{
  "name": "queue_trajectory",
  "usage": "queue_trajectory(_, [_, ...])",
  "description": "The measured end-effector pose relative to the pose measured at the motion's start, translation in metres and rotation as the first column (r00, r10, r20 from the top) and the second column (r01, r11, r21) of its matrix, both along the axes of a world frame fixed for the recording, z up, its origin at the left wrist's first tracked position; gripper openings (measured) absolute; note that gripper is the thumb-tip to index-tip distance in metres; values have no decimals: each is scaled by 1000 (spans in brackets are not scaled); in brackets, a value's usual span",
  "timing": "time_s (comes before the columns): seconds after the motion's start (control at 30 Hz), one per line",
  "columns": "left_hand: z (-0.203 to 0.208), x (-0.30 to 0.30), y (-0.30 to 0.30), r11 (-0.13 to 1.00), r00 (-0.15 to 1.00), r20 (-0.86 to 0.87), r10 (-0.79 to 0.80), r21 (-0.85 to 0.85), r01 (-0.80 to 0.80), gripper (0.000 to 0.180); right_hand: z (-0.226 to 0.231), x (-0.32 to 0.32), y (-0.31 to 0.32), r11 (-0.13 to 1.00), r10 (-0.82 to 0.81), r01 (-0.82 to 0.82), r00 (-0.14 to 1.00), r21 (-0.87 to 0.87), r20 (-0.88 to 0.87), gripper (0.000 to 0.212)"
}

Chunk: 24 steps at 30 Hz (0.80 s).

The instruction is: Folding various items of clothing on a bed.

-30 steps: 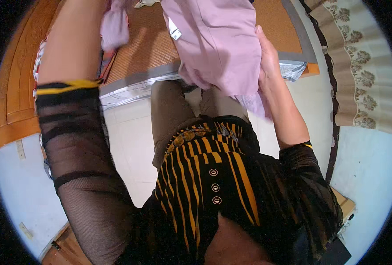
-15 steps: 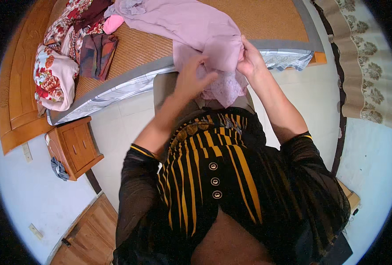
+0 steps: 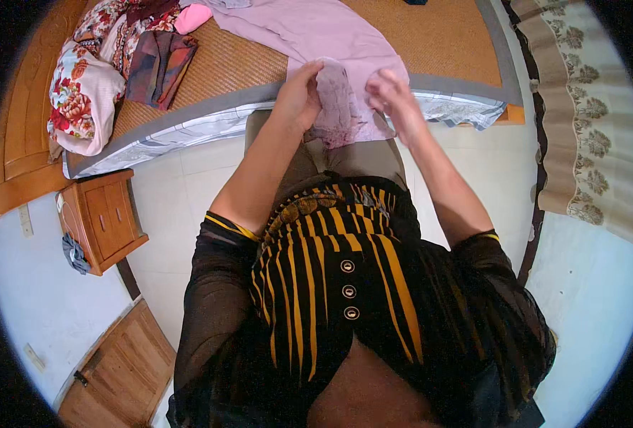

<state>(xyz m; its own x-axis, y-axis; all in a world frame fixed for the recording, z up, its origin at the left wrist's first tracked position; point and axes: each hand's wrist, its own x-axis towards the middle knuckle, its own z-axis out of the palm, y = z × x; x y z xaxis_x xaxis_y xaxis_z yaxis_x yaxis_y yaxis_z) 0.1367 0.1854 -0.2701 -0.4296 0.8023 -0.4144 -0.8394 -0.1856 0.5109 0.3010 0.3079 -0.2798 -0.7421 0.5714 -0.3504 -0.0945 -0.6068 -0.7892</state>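
Note:
A pale pink garment [image 3: 331, 36] lies across the bed and hangs over its near edge toward my lap. Its patterned, lace-like lower part [image 3: 339, 93] shows between my hands, with a strip turned up in the middle. At the left side of this strip, my left hand [image 3: 301, 96] is closed on the cloth, its fingertips at the edge. My right hand [image 3: 396, 103] is at the right side of the garment, slightly blurred, with fingers bent and apart; no cloth shows gripped in it.
A woven mat [image 3: 224, 64] with a grey border covers the bed. On its left lie a folded plaid cloth [image 3: 161, 68], floral bedding [image 3: 81, 100] and a bright pink item [image 3: 193, 18]. A wooden nightstand [image 3: 106, 221] stands left, a patterned curtain [image 3: 580, 107] right.
My left hand has moved up onto the garment's edge and closed there. My right hand has let go of the cloth. The lace-like part now lies flatter and more spread.

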Motion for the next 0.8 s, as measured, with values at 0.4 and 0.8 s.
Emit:
queue_trajectory(0.4, [46,-46,24,979,985,32,170,110,-173,12,23,-15,2,916,-189,210,977,-341,94,37])
queue_trajectory(0.8, [-70,44,-10,932,592,-763,-259,-359,-54,71,41,-4,11,838,-147,-22,953,-545,-265,42])
